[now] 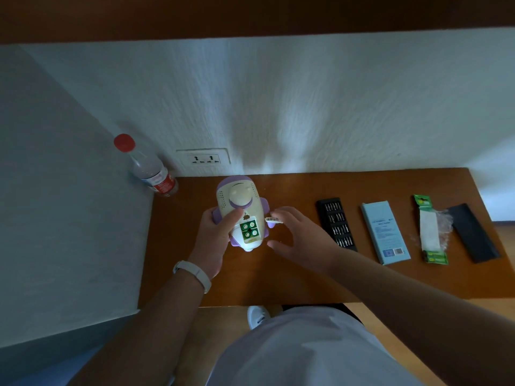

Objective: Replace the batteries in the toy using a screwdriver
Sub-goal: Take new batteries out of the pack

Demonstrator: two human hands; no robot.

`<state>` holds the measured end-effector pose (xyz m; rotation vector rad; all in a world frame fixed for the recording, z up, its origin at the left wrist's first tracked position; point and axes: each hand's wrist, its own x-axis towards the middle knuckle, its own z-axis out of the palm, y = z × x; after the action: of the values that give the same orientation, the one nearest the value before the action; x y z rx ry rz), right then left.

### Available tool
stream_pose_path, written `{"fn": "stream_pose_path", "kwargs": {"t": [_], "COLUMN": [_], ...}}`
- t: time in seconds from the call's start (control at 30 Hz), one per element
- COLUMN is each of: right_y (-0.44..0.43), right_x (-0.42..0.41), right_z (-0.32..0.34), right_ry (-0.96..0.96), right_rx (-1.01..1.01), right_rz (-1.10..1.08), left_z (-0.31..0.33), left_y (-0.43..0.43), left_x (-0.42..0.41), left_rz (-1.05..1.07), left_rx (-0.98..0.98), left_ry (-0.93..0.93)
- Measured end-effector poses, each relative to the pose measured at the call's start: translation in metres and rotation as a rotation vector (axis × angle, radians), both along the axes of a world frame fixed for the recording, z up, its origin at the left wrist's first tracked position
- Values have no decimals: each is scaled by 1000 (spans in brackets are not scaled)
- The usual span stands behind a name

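Observation:
A cream and purple toy (239,201) lies on the brown table (278,280) with its underside up. Its battery compartment (249,229) is uncovered and shows green batteries inside. My left hand (216,238) grips the toy's left side, thumb resting beside the compartment. My right hand (295,235) hovers just right of the toy with fingers spread; a small white piece (273,220) sits at its fingertips, and I cannot tell whether the fingers hold it. A black tray of screwdriver bits (335,224) lies to the right. No screwdriver handle is visible.
A clear water bottle with a red cap (146,168) stands at the table's back left corner near a wall socket (204,158). Right of the bit tray lie a light blue box (386,232), an opened green battery pack (430,232) and a black lid (473,232).

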<state>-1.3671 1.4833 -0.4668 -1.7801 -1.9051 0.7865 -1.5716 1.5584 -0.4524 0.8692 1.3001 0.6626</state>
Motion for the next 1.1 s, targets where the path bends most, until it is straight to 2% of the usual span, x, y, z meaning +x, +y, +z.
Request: {"fn": "stream_pose_path", "kwargs": {"t": [0.3,0.6,0.83,1.1], "right_y": [-11,31,49,42], "right_x": [31,20,11,18], "right_z": [-40,-62,-74,-72], "right_ry": [-116,-273,-295,-266], "right_rx": [-118,-86,-135,-100], "right_rz": [-116,-8,5,-15], "left_z": [1,6,8,10], "left_y": [-6,-11,-12,-15], "left_x": [1,-3,-8,-9], "left_rz": [104,164,179,165], "left_rx": [20,13,13,17], "left_ry": [-67,-39,-18,-7]}}
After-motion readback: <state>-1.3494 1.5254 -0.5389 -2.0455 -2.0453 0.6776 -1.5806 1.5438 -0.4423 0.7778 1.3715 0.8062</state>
